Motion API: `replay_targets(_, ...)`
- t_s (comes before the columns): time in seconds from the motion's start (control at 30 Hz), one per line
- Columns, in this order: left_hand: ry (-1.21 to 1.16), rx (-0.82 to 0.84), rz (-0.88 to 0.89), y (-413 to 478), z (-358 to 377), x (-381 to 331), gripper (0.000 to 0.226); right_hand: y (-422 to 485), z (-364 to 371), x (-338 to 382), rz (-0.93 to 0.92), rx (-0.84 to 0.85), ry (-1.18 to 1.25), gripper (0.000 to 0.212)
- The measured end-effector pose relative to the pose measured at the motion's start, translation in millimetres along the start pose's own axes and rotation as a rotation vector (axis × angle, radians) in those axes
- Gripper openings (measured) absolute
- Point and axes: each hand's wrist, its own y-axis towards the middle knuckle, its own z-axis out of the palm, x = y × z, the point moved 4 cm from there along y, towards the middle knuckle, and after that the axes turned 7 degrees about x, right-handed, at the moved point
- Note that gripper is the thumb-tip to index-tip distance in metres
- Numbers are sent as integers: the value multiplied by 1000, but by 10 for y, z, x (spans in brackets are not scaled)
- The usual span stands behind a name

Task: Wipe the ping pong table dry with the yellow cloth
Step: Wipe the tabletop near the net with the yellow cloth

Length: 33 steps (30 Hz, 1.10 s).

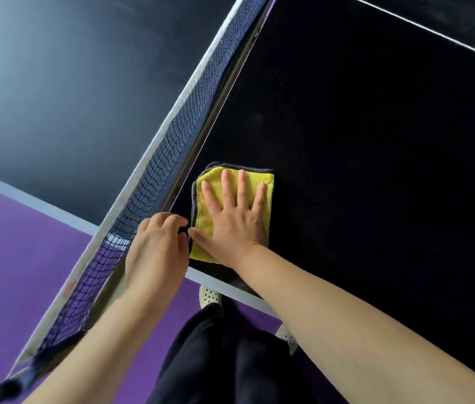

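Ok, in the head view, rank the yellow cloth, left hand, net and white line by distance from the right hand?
1. The yellow cloth, directly under the right hand.
2. The left hand, beside its thumb.
3. The net, further left.
4. The white line, far top right.

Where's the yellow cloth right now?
In the head view, the yellow cloth lies on the table by its near edge, just right of the net, under the flat right hand.

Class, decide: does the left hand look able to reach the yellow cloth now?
Probably yes: the left hand is beside the yellow cloth, nothing between; the right hand covers only its middle.
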Motion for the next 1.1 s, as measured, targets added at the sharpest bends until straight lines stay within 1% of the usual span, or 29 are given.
replay_targets(0.1, -55, 0, -10, 58, -16, 104, 24, 329, -171, 256, -39, 8, -33, 94)
replay_targets(0.2, -69, -12, -19, 101, -20, 159, 26, 488, -233, 313, -62, 5, -45, 91)
replay_targets(0.3, -47, -21, -35, 131, -18, 113, 27, 460, -216, 221, -99, -10, -37, 90)
replay_targets(0.4, -13, -10, -45, 154, 27, -47, 27, 357, -184, -27, -122, -17, -21, 88)
replay_targets(0.57, 100, 47, 17, 156, 265, -521, 33, 57, -82, -758, -48, -20, 13, 88)
replay_targets(0.7, 217, 65, 138, 118, 585, -1089, 37, -245, 32, -1468, 19, -11, 18, 89)
replay_targets(0.87, 254, 58, 274, 79, 979, -1944, 39, -685, 214, -2419, 124, -16, 77, 88)
replay_targets(1.1, 269, 107, 445, -3, 1506, -3000, 45, -1342, 527, -3632, 317, -46, 132, 87)
